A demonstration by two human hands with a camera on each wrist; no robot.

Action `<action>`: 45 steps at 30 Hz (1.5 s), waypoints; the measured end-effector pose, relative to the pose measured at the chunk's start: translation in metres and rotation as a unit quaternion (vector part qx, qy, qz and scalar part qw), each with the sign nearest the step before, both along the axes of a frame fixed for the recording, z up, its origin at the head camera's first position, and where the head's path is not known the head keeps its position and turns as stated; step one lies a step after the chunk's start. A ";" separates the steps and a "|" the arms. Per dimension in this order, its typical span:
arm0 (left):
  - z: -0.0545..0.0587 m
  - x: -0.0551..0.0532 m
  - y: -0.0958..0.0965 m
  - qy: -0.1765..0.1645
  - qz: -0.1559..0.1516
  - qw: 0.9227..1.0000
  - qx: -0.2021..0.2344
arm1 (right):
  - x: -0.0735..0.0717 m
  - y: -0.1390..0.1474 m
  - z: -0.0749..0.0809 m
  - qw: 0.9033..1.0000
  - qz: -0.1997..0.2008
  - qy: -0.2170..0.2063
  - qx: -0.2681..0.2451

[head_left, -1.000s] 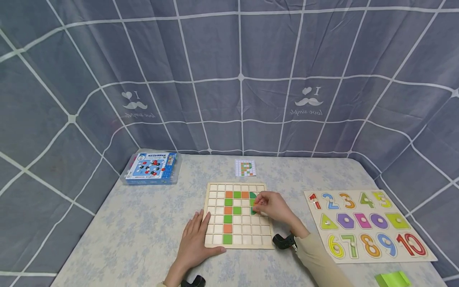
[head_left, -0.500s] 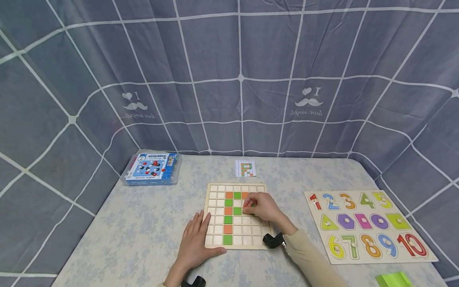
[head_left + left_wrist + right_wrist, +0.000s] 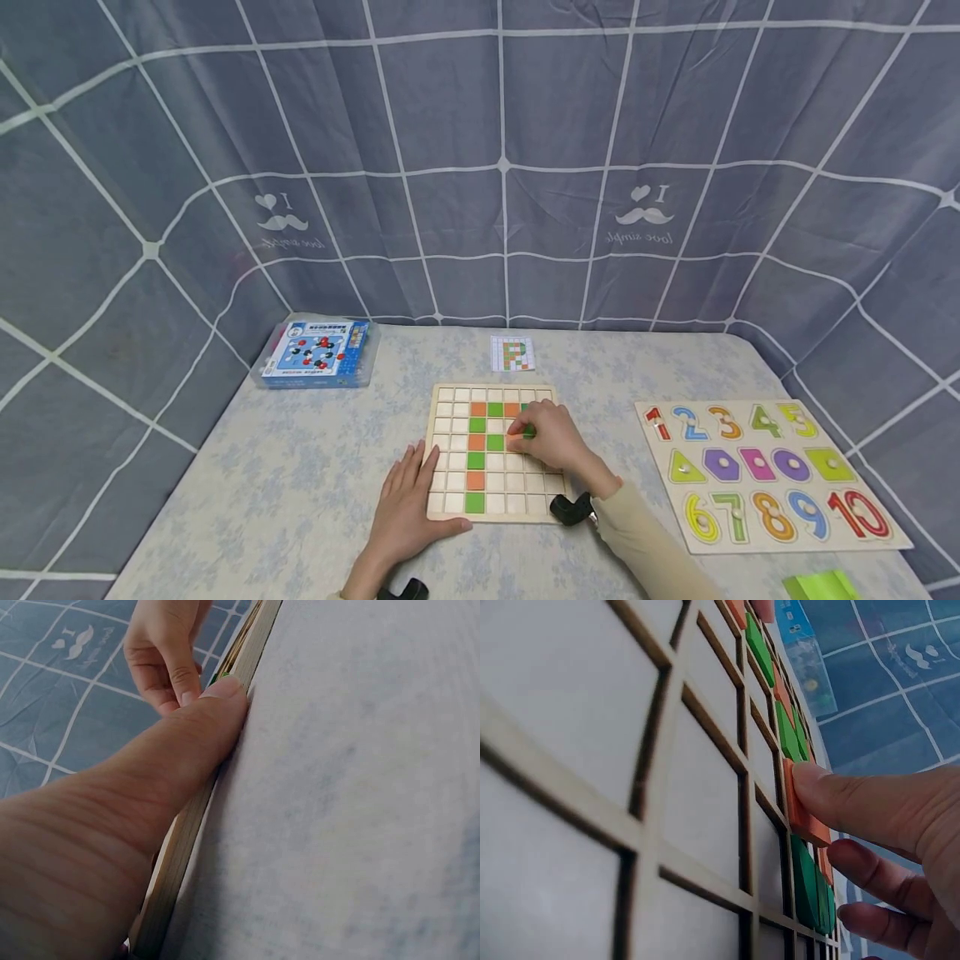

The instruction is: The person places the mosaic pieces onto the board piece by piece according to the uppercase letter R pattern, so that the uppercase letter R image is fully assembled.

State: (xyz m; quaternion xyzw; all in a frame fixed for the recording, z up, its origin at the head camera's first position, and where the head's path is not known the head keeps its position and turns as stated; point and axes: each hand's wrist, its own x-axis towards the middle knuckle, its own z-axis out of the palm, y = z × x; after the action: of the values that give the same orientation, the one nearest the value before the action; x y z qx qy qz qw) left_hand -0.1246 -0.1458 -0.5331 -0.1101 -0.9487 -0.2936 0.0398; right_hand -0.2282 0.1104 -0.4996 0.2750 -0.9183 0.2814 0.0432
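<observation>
A wooden grid board (image 3: pixel 517 502) lies on the table, with green and orange square tiles in some of its cells. My left hand (image 3: pixel 405 500) rests along its left edge, fingers straight and spread; in the left wrist view, the thumb (image 3: pixel 169 761) lies against the board's side. Over the right half of the grid, my right hand (image 3: pixel 553 435) pinches an orange square tile (image 3: pixel 801 810) by the thumb, right at a cell beside a green tile (image 3: pixel 787 731). Dark green pieces (image 3: pixel 804 881) sit just past it, partly hidden by my right hand in the head view.
Behind the board lies a small card (image 3: pixel 513 354) with a coloured grid pattern. A blue boxed set (image 3: pixel 318 354) is at the back left. The number and shape puzzle board (image 3: pixel 772 475) lies to the right, with a bright green block (image 3: pixel 822 586) at the front right.
My right hand has moved left across the grid with the orange tile, from the dark green pieces to the cell beside the green tile. My left hand has stayed in place.
</observation>
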 end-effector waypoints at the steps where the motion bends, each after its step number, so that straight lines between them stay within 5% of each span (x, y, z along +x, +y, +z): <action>1: 0.000 0.000 0.000 0.000 0.001 1.000 -0.002 | 0.001 0.000 0.000 1.000 -0.001 0.006 0.005; 16: 0.001 -0.001 0.000 0.010 -0.005 1.000 -0.007 | 0.008 0.006 0.005 1.000 -0.009 0.002 0.016; 23: 0.001 -0.001 0.000 0.012 -0.003 1.000 -0.009 | 0.015 0.028 0.008 0.999 -0.011 -0.028 -0.045; 29: 0.001 -0.002 0.000 0.010 0.000 1.000 -0.012 | 0.022 0.054 0.012 0.996 -0.043 -0.018 -0.082; 45: 0.000 -0.003 0.000 0.003 -0.002 1.000 -0.008 | 0.046 0.109 0.018 0.988 -0.140 -0.041 -0.053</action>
State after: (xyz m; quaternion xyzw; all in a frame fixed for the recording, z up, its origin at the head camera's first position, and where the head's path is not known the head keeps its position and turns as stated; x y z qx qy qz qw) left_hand -0.1280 -0.1463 -0.5331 -0.1132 -0.9507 -0.2860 0.0409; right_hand -0.1824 0.2189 -0.4812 0.1294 -0.9327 0.3315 0.0589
